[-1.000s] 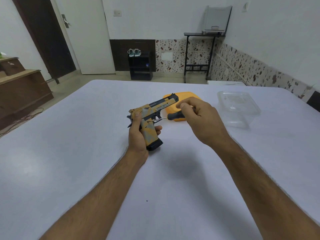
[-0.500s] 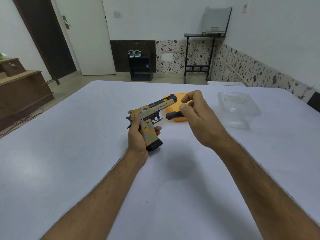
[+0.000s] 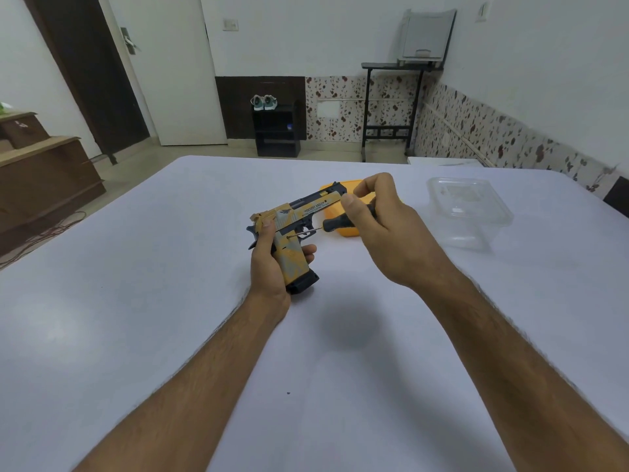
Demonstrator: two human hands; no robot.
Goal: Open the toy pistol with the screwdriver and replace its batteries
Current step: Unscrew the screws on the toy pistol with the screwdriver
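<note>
The toy pistol (image 3: 296, 233) is orange, grey and black, with its barrel pointing up and to the right above the white table (image 3: 170, 301). My left hand (image 3: 272, 267) grips its handle from the left, thumb lying along the back of the slide. My right hand (image 3: 381, 226) pinches the black handle of a small screwdriver (image 3: 335, 224). The thin shaft runs left and its tip touches the upper part of the grip. No batteries can be seen.
An orange lid (image 3: 350, 229) lies on the table just behind the pistol, partly hidden by my right hand. A clear plastic container (image 3: 466, 209) stands at the right. Beyond the far table edge are a floor, a door and a black stand.
My right hand's fingers have shifted on the screwdriver handle, the index finger lifting higher, as the handle turns. The pistol and my left hand have stayed in place.
</note>
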